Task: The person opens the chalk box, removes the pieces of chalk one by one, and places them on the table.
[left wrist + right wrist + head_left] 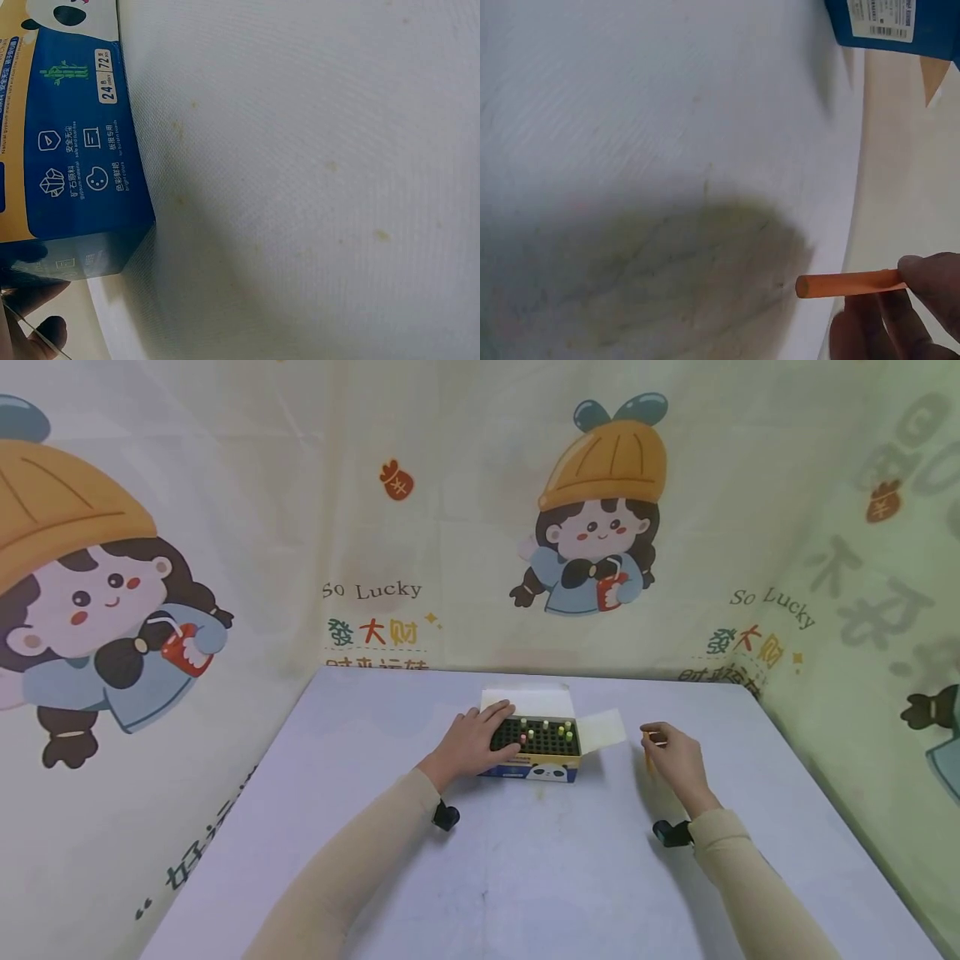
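Observation:
A blue and yellow chalk box [516,770] with a panda print stands on the table, its lid flaps folded out. Its black holder [542,746] has rows of holes, with several yellowish chalks [569,737] and a pink one [523,738] standing in it. The left hand [468,741] holds the box's left end, thumb toward the front and fingers toward the back. To the right of the box, the right hand [677,758] is raised over the table. It pinches an orange chalk stick [847,284] by one end; the other end points away from the fingers.
A white lid flap [527,702] stands behind the box, and another flap [602,732] sticks out to its right. The white table [555,877] bears faint stains and smudges. A printed cloth [465,535] hangs behind and at both sides.

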The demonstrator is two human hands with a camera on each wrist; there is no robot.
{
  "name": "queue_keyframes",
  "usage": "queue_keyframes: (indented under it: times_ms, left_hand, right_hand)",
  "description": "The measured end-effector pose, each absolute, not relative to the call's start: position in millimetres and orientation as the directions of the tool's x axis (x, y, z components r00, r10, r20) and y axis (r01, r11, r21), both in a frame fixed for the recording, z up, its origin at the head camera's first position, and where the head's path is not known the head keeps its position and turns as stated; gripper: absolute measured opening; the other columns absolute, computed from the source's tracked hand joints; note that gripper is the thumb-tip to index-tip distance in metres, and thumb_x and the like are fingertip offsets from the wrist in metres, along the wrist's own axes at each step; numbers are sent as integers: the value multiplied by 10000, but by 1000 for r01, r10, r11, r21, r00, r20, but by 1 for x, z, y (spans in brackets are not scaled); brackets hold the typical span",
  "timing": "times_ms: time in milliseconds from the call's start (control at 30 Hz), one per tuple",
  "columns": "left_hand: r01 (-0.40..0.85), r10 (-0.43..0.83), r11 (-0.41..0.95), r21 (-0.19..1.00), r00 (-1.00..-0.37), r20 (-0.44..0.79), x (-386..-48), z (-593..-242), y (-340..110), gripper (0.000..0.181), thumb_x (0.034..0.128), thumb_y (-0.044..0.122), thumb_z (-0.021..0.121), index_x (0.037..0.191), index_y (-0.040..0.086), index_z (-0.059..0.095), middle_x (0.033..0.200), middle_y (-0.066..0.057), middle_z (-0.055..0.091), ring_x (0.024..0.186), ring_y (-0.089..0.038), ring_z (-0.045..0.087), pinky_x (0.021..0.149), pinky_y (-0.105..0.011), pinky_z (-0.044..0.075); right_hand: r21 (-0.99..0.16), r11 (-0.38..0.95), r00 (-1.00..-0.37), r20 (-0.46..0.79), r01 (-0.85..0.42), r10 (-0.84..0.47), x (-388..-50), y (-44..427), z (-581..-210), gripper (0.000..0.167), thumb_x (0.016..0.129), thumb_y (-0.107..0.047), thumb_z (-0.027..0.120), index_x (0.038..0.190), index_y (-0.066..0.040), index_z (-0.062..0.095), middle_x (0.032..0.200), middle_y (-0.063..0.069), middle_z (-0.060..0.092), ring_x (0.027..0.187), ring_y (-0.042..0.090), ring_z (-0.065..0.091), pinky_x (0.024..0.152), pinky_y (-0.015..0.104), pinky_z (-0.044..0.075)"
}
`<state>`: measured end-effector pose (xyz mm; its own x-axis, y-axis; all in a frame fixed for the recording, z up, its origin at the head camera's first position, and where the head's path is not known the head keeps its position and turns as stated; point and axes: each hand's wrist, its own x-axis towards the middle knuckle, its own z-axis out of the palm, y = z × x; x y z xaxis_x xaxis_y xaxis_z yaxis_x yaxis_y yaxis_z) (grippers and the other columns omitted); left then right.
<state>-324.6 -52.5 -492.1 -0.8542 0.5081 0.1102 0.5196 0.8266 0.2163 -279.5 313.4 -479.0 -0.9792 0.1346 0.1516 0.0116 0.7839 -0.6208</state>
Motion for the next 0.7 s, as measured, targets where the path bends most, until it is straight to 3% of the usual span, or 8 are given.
queue_keyframes:
  times_ms: [333, 567, 700]
  left_hand:
    - [534, 522, 816, 223, -845, 112, -324, -491, -52, 830, 995, 731, 410, 1664, 265, 254, 1717, 42, 257, 1422, -424, 453, 1074, -627, 407]
    - [526, 516, 819, 229, -850, 109, -324, -488, -51, 830, 996, 734, 404, 1664, 266, 253, 1718, 39, 254, 1415, -421, 459, 1066, -624, 413]
    - [521, 510, 821, 234, -853, 109, -323, -488, -51, 825, 996, 734, 406, 1662, 269, 260, 1717, 37, 257, 1409, -425, 463, 1061, -626, 414]
  right_hand:
    - [-566, 812, -986, -6, 142, 168, -279, 323, -489, 367, 1039, -176, 529, 1348, -7, 633, 1296, 303, 651, 1033, 397, 686, 797, 463, 553]
    - [-549, 822, -983, -2, 153, 182, -279, 331, -495, 369, 1045, -194, 512, 1315, 15, 651, 1271, 309, 656, 967, 371, 690, 775, 453, 553]
    - [-548, 826, -985, 24, 131, 172, -280, 335, -498, 352, 1041, -177, 526, 1282, 40, 663, 1245, 324, 663, 1042, 439, 672, 833, 513, 554]
